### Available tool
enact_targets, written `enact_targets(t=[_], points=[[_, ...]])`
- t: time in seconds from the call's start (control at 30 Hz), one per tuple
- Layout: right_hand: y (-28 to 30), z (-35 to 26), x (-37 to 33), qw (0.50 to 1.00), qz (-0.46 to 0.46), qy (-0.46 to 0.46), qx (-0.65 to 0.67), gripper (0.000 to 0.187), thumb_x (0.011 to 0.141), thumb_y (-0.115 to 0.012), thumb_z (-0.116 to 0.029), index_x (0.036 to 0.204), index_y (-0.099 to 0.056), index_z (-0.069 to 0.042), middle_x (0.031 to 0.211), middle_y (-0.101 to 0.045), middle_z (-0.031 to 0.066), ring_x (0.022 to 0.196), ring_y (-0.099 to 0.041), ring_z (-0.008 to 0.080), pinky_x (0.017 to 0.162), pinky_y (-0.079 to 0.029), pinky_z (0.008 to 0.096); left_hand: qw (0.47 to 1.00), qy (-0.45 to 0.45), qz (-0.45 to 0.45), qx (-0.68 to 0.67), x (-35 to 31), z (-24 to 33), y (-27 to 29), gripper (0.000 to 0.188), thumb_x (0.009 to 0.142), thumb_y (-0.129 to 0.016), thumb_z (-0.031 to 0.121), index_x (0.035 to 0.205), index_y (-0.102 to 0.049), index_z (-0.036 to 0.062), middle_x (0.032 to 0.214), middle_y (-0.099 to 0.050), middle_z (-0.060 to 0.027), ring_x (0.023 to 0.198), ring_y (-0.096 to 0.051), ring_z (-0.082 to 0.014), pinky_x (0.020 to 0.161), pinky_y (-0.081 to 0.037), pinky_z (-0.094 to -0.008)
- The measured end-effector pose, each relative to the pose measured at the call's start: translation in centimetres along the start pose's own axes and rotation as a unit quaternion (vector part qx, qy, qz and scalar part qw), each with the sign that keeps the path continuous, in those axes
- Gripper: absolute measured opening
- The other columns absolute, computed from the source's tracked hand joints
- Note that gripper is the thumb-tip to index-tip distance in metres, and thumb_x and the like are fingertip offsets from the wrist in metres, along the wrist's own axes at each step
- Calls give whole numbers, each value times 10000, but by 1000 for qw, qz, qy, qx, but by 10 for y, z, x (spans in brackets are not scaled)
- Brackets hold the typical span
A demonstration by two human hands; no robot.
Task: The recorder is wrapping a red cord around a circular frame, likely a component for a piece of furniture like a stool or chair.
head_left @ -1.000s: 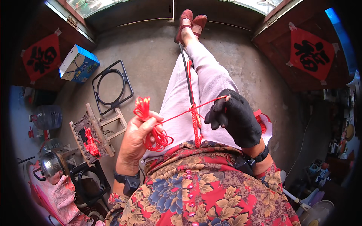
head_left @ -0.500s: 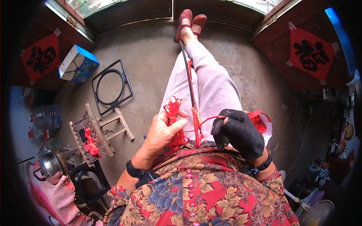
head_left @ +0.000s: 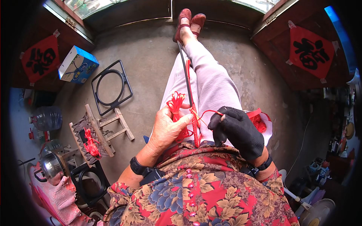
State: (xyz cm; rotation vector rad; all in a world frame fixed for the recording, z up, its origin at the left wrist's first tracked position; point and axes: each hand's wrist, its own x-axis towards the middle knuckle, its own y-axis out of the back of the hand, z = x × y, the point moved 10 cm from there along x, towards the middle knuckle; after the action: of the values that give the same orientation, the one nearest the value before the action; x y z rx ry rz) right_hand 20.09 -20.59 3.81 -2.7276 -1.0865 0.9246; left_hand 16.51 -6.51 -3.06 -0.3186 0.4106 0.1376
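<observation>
A looped bundle of red cord (head_left: 175, 104) is closed in my bare left hand (head_left: 167, 124), its loops standing above the fingers. The thumb of that hand lies against a red woven strip (head_left: 195, 130), which covers the near end of a long black bar (head_left: 186, 75). This bar runs between my legs from my waist to my shoes. In a black glove, my right hand (head_left: 239, 132) pinches a thin red cord (head_left: 208, 111) that curves across to the strip. A lighter strand also shows beside the strip, and loose cord hangs below my left hand.
On my left, a small wooden folding stool (head_left: 90, 139) bears a second red cord bundle (head_left: 90, 143). Beyond it are a black square frame (head_left: 112, 88) and a blue box (head_left: 79, 66). A white bag (head_left: 267, 130) with red material sits beside my right thigh. A fan (head_left: 319, 213) stands lower right.
My left hand has moved slightly up and right, bringing its thumb against the woven strip. My right hand has shifted a little left and up, and its cord now arches higher.
</observation>
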Motion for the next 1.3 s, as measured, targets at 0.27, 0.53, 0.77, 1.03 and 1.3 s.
enact_targets(t=[0.27, 0.53, 0.77, 1.03, 1.3], points=[[-1, 9, 4, 1000, -8, -18, 4, 251, 947, -526, -212, 984, -637, 9, 723, -605, 52, 667, -591, 121, 656, -459, 252, 1000, -3, 4, 16, 1, -5, 1, 292, 879, -664, 121, 1124, -576, -10, 849, -682, -56, 742, -624, -89, 678, -500, -245], [-1, 12, 7, 1000, -18, -21, -14, 238, 938, -505, -183, 1005, -623, 14, 736, -603, 52, 688, -601, 119, 665, -463, 251, 999, 16, -14, 24, 4, -21, 6, 270, 898, -659, 165, 1104, -588, 6, 872, -667, -31, 753, -610, -75, 684, -494, -234], [-1, 12, 9, 999, -24, -1, -25, 213, 924, -509, -159, 988, -612, 16, 780, -605, 64, 686, -603, 121, 670, -478, 258, 1000, 19, -9, -3, 3, -20, 5, 249, 913, -652, 174, 1090, -574, 18, 796, -614, 18, 701, -574, -44, 639, -473, -209], [8, 21, 13, 1000, 6, -22, -7, 210, 910, -534, -188, 985, -636, -20, 752, -597, 29, 680, -591, 98, 655, -445, 233, 1000, 27, 1, -14, 2, -23, 8, 235, 922, -645, 181, 1084, -572, 28, 744, -589, 31, 624, -537, -27, 561, -431, -184], [11, 22, 17, 999, 22, -21, -8, 231, 932, -536, -234, 962, -653, -38, 723, -587, 5, 662, -566, 80, 652, -424, 221, 999, 37, 7, -15, 2, -25, 9, 227, 923, -643, 182, 1078, -573, 32, 727, -584, 31, 604, -535, -30, 541, -423, -181]])
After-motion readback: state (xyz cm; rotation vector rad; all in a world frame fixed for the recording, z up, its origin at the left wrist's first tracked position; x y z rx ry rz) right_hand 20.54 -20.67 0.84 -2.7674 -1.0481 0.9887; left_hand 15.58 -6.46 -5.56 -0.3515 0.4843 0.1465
